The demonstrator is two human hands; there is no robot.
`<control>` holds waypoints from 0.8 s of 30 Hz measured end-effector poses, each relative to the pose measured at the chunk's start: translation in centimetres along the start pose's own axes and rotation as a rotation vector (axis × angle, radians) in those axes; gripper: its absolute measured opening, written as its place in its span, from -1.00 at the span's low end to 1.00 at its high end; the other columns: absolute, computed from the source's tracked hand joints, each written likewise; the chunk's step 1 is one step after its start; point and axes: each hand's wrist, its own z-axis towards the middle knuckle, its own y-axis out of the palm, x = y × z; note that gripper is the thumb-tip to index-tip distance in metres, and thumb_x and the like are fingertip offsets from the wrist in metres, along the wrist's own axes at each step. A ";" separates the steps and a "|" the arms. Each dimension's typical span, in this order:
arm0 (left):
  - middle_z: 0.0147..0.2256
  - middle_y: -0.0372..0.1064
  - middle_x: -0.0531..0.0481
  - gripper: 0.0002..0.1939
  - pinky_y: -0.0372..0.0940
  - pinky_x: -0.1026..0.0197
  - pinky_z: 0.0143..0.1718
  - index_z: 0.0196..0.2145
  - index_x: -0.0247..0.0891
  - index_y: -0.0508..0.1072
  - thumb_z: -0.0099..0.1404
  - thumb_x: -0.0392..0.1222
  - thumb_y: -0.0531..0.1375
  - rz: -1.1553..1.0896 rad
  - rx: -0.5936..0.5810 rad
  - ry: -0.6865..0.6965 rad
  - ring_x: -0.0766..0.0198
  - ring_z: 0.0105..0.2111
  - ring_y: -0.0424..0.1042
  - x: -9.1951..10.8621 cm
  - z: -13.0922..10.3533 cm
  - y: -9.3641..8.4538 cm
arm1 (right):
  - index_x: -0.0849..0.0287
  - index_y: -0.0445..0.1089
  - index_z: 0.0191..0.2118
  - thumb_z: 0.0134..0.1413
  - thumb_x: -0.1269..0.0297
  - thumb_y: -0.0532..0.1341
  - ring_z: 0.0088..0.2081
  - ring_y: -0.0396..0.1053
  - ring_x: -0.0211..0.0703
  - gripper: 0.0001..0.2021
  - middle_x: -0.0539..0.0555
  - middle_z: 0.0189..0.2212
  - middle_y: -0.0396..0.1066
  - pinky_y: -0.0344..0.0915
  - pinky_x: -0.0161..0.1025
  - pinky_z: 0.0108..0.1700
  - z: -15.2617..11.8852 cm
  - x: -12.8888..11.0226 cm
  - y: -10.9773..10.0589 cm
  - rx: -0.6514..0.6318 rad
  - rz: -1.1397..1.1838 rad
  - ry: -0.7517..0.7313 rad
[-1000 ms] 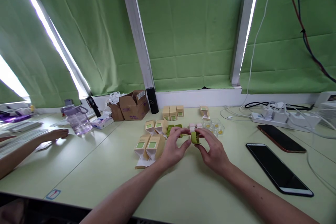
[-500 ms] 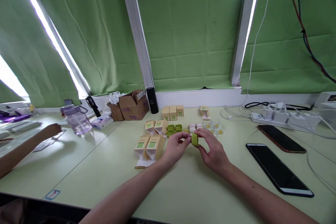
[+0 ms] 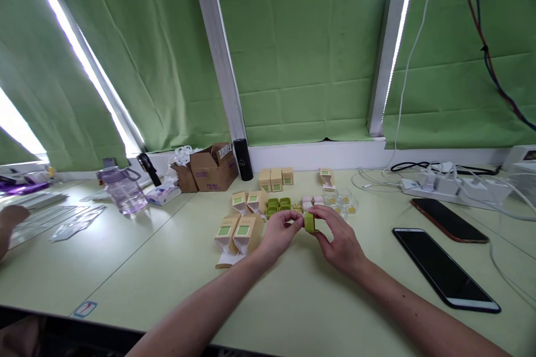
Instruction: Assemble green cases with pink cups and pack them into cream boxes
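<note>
My right hand (image 3: 341, 240) grips a small olive-green square cup (image 3: 310, 222) between thumb and fingers, its side turned towards my left hand (image 3: 281, 234). The left fingers are pinched together at the cup's left side; whatever they hold is hidden. Just beyond lie several similar green cups (image 3: 273, 202), small yellow-green pieces (image 3: 297, 207), pale pink cylinders (image 3: 307, 199) and clear round containers (image 3: 350, 204) with yellow inside. Left of my hands, several cream cartons (image 3: 248, 230) with green labels stand with flaps open. Farther back are closed cartons (image 3: 276, 179) and one open carton (image 3: 326, 177).
At right lie two phones (image 3: 446, 270), with a white power strip (image 3: 456, 192) and cables behind them. A cardboard box (image 3: 213, 170), black cylinder (image 3: 243, 160) and purple water bottle (image 3: 124, 191) stand at back left. Another person's hand (image 3: 12, 222) is at the far left edge.
My left fingers have closed in against the cup's side, and the cup has turned slightly. The other person's hand has drawn back to the left, uncovering clear plastic packets.
</note>
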 end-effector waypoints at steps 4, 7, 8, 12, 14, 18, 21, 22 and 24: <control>-0.41 0.54 -0.02 -0.72 0.30 0.26 -0.29 -0.40 -0.29 0.56 0.14 0.00 0.39 -0.023 -0.005 -0.005 0.26 -0.40 0.44 0.2 -0.1 0.0 | 0.06 0.32 0.18 0.24 0.47 0.16 0.15 0.45 0.08 -0.58 0.19 0.06 0.49 0.50 0.08 0.13 0.1 -0.1 -0.1 0.004 0.003 0.007; -0.42 0.54 -0.01 -0.72 0.30 0.26 -0.30 -0.40 -0.29 0.56 0.13 0.01 0.40 -0.033 -0.006 -0.020 0.27 -0.42 0.44 0.4 -0.1 0.0 | 0.05 0.32 0.17 0.23 0.47 0.16 0.14 0.45 0.08 -0.58 0.19 0.07 0.49 0.50 0.07 0.13 0.1 -0.1 -0.1 0.001 0.009 0.016; -0.42 0.54 -0.01 -0.72 0.30 0.26 -0.30 -0.40 -0.28 0.56 0.12 0.01 0.40 -0.036 -0.009 -0.024 0.27 -0.42 0.44 0.4 -0.1 0.0 | 0.05 0.32 0.17 0.23 0.47 0.16 0.14 0.45 0.08 -0.58 0.19 0.07 0.49 0.50 0.07 0.13 0.1 -0.1 -0.1 -0.001 0.012 0.017; -0.43 0.54 0.00 -0.70 0.30 0.26 -0.29 -0.40 -0.28 0.56 0.11 0.03 0.41 -0.057 -0.012 -0.028 0.27 -0.41 0.44 0.3 -0.1 -0.1 | 0.05 0.31 0.17 0.23 0.48 0.16 0.14 0.45 0.07 -0.58 0.19 0.07 0.48 0.49 0.06 0.14 0.0 0.0 0.0 -0.004 0.014 0.021; -0.42 0.54 -0.01 -0.69 0.31 0.25 -0.28 -0.40 -0.28 0.56 0.10 0.04 0.42 -0.066 -0.010 -0.029 0.26 -0.41 0.45 0.2 -0.1 -0.1 | 0.06 0.32 0.17 0.24 0.47 0.17 0.14 0.45 0.07 -0.59 0.20 0.08 0.47 0.49 0.07 0.14 0.0 0.0 0.0 -0.005 0.016 0.028; -0.42 0.54 -0.01 -0.69 0.32 0.25 -0.27 -0.40 -0.27 0.57 0.11 0.04 0.42 -0.075 -0.016 -0.024 0.23 -0.38 0.47 0.2 0.0 -0.1 | 0.06 0.32 0.18 0.24 0.44 0.16 0.14 0.46 0.09 -0.59 0.20 0.07 0.48 0.51 0.07 0.12 0.1 -0.1 -0.1 0.001 0.020 0.034; -0.42 0.55 -0.01 -0.68 0.32 0.25 -0.27 -0.41 -0.28 0.57 0.10 0.05 0.43 -0.091 -0.012 -0.024 0.24 -0.38 0.46 0.3 -0.1 -0.1 | 0.06 0.33 0.17 0.24 0.45 0.17 0.14 0.46 0.09 -0.60 0.20 0.07 0.49 0.51 0.06 0.11 0.2 -0.2 -0.1 0.004 0.014 0.028; -0.43 0.55 -0.02 -0.67 0.32 0.24 -0.28 -0.41 -0.28 0.58 0.09 0.06 0.44 -0.095 -0.011 -0.026 0.24 -0.38 0.46 0.3 -0.1 -0.1 | 0.06 0.33 0.17 0.24 0.45 0.17 0.13 0.46 0.09 -0.60 0.20 0.07 0.49 0.51 0.06 0.11 0.2 -0.2 -0.1 0.003 0.012 0.027; -0.43 0.55 -0.02 -0.66 0.30 0.25 -0.30 -0.42 -0.27 0.57 0.08 0.08 0.44 -0.097 -0.009 -0.029 0.23 -0.39 0.46 0.3 -0.1 -0.1 | 0.06 0.33 0.17 0.25 0.45 0.17 0.13 0.46 0.09 -0.60 0.20 0.07 0.49 0.52 0.07 0.11 0.2 -0.2 -0.2 0.003 0.010 0.029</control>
